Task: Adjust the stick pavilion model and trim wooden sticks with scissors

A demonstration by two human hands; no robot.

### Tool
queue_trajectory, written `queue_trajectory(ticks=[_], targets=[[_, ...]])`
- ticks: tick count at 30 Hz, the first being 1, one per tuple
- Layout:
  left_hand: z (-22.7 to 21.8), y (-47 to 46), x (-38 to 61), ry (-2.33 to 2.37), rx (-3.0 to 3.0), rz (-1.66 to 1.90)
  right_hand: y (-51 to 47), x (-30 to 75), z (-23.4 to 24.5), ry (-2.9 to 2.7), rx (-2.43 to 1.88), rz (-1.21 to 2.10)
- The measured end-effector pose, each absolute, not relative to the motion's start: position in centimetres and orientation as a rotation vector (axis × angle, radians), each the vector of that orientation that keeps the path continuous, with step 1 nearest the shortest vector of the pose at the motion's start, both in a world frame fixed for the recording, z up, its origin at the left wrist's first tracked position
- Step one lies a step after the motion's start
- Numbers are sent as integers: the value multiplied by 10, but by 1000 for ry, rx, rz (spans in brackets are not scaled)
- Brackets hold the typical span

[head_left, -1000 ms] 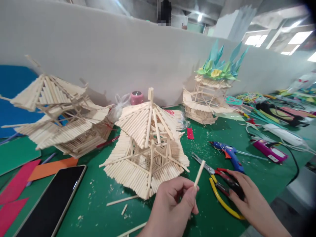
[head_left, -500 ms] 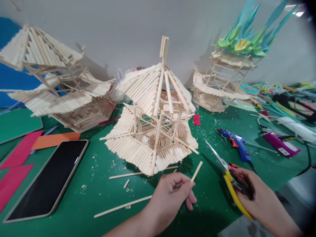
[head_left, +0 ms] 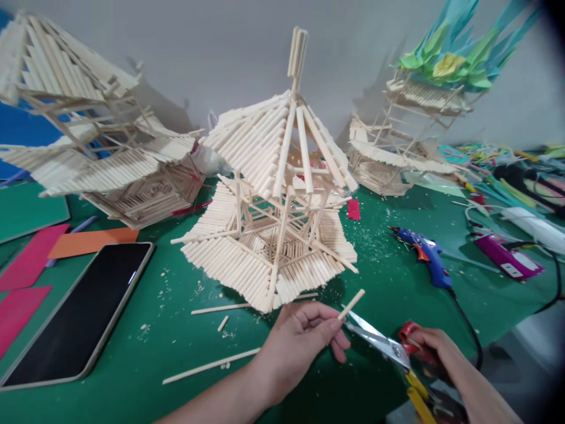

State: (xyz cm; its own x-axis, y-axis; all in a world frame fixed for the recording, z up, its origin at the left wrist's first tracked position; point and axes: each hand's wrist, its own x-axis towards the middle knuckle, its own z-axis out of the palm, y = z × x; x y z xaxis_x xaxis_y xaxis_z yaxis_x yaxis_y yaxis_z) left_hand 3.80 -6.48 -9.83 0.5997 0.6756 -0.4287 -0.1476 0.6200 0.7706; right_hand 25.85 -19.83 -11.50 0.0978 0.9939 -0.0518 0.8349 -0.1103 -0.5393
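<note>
My left hand [head_left: 304, 338] pinches a short thin wooden stick [head_left: 353, 303] between thumb and fingers, its free end pointing up and right. My right hand [head_left: 441, 353] grips scissors [head_left: 382, 343] with red and yellow handles. The blades reach left to the stick, with their tips beside it; whether they touch it I cannot tell. Behind my left hand stands a pavilion model [head_left: 251, 147] built of wooden sticks, with a gap in the front right of its upper roof. A long loose stick [head_left: 207, 366] and a short cut piece [head_left: 223, 323] lie left of my left hand.
A blue glue gun [head_left: 424, 253] lies on the green table [head_left: 371, 388] at the right, near a purple device [head_left: 507, 256]. A phone [head_left: 83, 312] and orange paper [head_left: 92, 242] lie at the left. Two more stick models, one left [head_left: 123, 171] and one right [head_left: 384, 153], stand behind.
The scissors have swung from pointing up to pointing left, and their blades have come to the stick. My left hand still holds the stick in nearly the same place. The view has shifted slightly.
</note>
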Motion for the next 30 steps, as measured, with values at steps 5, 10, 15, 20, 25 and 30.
queue_trajectory(ticks=[5, 10, 15, 20, 25, 30], targets=[[-101, -66, 39, 776, 691, 548, -192, 260, -115, -1963, -2066, 587], [-100, -66, 38, 753, 681, 530, -188, 260, -114, -2034, -2071, 562], [-98, -67, 38, 744, 680, 518, -186, 259, -114, -2055, -2070, 585], [-99, -64, 38, 746, 670, 523, -188, 260, -121, -2037, -2064, 616], [-102, -66, 38, 742, 657, 528, -200, 265, -133, -2153, -2094, 482], [-102, -68, 38, 729, 694, 508, -207, 267, -139, -2168, -2098, 542]])
